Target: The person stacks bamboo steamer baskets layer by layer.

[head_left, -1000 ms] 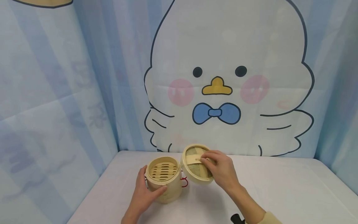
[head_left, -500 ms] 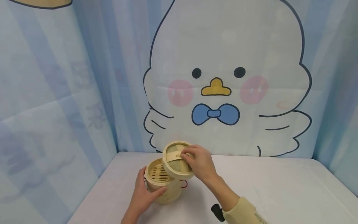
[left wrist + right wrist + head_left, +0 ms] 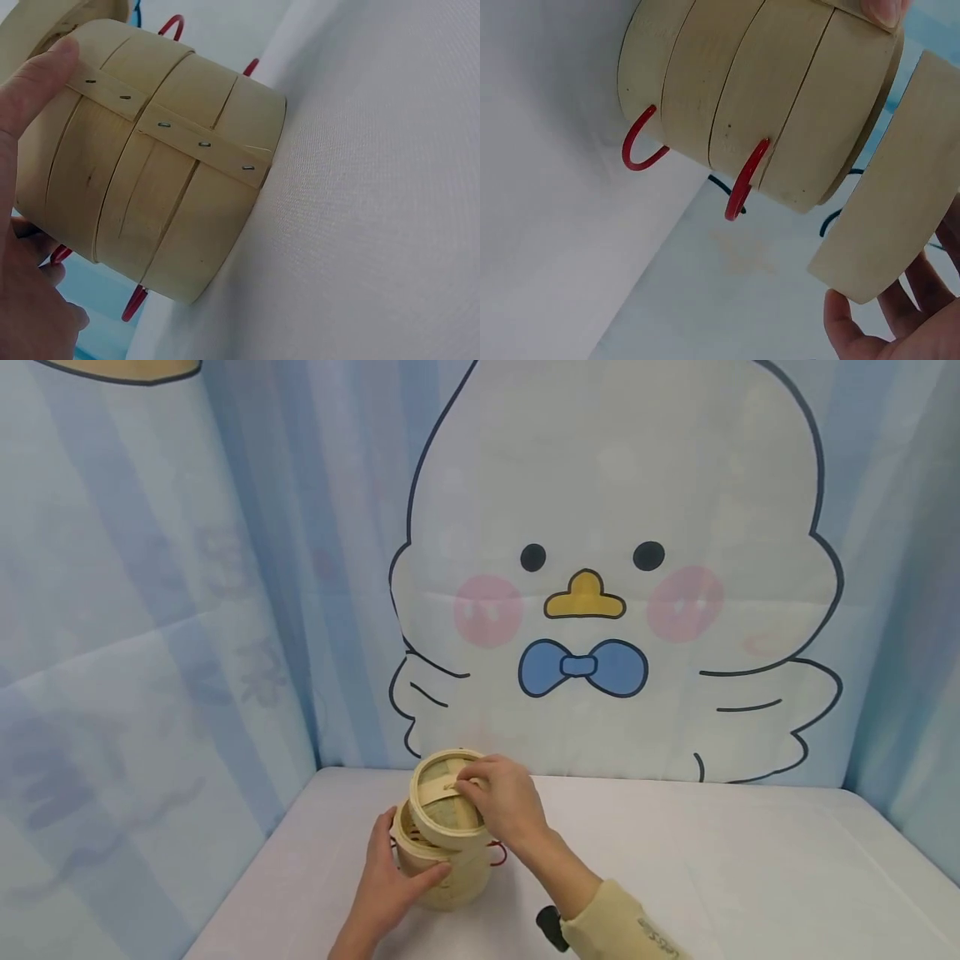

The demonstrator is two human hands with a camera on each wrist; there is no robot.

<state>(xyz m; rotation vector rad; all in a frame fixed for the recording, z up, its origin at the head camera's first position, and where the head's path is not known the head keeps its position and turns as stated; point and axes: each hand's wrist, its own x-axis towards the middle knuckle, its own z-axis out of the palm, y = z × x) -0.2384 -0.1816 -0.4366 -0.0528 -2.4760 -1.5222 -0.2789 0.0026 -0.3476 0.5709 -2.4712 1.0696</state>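
Two stacked bamboo steamer baskets (image 3: 463,878) stand on the table; the top one shows a slatted floor. My left hand (image 3: 390,887) grips the stack from the left, its thumb lying across the upper basket's front. In the left wrist view, the stack (image 3: 169,161) rests on the white cloth, several staples along its side. With its fingertips my right hand (image 3: 508,800) pinches the strap on the woven steamer lid (image 3: 431,814), which hangs tilted over the top basket and covers part of its opening. Seen from the right wrist, the lid (image 3: 892,187) is apart from the stack.
Red loop handles (image 3: 746,180) stick out from the sides of the baskets. A white cloth covers the table (image 3: 675,860). Behind it hangs a curtain (image 3: 600,718) printed with a cartoon bird. A black object (image 3: 552,928) sits beside the right sleeve.
My right hand has carried the lid leftward from beside the stack to over the top basket. My left hand keeps its grip on the stack, which stays in place.
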